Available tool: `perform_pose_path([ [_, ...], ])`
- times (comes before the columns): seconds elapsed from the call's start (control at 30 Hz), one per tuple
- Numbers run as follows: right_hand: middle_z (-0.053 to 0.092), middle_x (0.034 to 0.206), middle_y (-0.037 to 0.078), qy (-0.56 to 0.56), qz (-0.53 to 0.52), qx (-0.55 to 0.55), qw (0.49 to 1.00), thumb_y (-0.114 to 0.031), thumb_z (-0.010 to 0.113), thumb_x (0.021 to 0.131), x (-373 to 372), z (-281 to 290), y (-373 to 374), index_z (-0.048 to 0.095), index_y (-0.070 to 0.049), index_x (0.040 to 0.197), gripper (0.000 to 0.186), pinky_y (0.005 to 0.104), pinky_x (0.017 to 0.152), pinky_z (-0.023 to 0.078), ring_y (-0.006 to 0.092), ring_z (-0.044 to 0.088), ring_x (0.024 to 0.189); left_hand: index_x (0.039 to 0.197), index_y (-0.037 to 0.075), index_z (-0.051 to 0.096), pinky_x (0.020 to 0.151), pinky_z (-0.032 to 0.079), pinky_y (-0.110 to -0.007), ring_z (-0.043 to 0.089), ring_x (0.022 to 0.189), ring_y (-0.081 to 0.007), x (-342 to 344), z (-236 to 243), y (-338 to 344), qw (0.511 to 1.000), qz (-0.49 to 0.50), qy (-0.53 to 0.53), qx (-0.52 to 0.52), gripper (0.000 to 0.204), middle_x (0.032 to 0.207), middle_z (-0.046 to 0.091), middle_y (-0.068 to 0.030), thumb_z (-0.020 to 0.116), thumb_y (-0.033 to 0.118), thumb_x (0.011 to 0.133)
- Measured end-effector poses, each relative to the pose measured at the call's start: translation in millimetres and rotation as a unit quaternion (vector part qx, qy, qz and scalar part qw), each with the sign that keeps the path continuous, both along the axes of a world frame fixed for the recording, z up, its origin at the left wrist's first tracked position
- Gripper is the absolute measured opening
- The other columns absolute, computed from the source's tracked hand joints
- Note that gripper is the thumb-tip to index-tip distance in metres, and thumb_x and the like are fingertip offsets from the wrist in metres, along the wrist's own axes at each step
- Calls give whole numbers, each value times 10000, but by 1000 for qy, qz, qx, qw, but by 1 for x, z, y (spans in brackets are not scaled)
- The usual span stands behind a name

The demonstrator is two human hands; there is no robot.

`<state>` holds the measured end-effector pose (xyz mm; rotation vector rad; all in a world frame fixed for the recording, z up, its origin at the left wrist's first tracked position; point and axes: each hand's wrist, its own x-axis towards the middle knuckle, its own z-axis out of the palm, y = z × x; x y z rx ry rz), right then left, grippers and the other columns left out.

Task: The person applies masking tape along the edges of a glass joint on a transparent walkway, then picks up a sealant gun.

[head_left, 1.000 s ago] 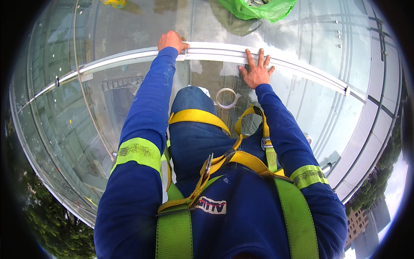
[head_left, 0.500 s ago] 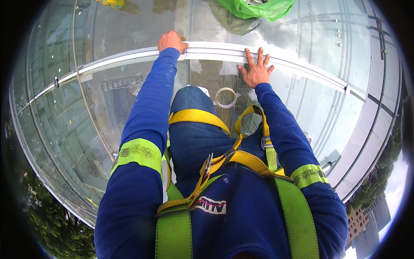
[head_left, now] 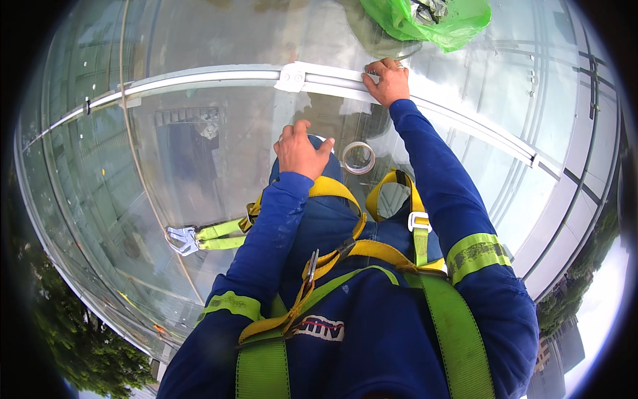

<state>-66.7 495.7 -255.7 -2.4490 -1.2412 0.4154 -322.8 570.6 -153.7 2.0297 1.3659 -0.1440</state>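
My left hand point(head_left: 300, 151) hovers over my bent knee, near the strip's near side. Its thumb stands apart from loosely bent fingers, and I see nothing in it. My right hand point(head_left: 389, 83) is on the white strip point(head_left: 458, 114) that runs across the glass, its fingers bent over the strip and the thumb on the near side. The fingertips are partly hidden. A flat white piece point(head_left: 291, 77) with two round marks sits on the strip, left of that hand. Between my knees a roll of tape point(head_left: 359, 157) rests on the glass.
Beyond the strip lies a green plastic bag point(head_left: 432, 20) with crumpled stuff inside. A thin cord point(head_left: 136, 163) crosses the glass panels point(head_left: 199, 40) on the left. A metal harness hook point(head_left: 183, 239) on a yellow-green strap lies there. My yellow and green harness point(head_left: 332, 187) crosses my legs.
My left hand has left the strip and come back over my knee. My right hand has moved slightly forward and left, its spread fingers now bent. The view has shifted, showing the hook.
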Motion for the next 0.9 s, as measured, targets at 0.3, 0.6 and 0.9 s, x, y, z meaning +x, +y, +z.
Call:
perform_pose_path([
  [0.3,549,1250,147,-48,-61,-66,995,-573,737,764,-82,3,96,702,-158,1124,551,602,1034,304,441,444,1281,1233,67,586,989,426,-513,618,1137,-355,3,-14,8,999,-37,-25,-27,510,1211,592,-153,787,281,817],
  [0.6,462,1304,156,-16,-85,-69,994,-573,757,735,-87,-2,104,647,-158,1201,633,624,1073,240,438,357,1300,1202,57,586,983,428,-518,612,1148,-367,6,-17,9,997,-41,-31,-52,497,1213,606,-167,778,286,805],
  [0.9,462,1280,158,-46,-87,-43,994,-561,770,708,-86,-5,103,612,-162,1191,646,603,1040,252,404,406,1232,1196,61,602,985,442,-504,616,1123,-353,11,-17,8,998,-50,-18,-41,500,1186,629,-148,789,279,786],
])
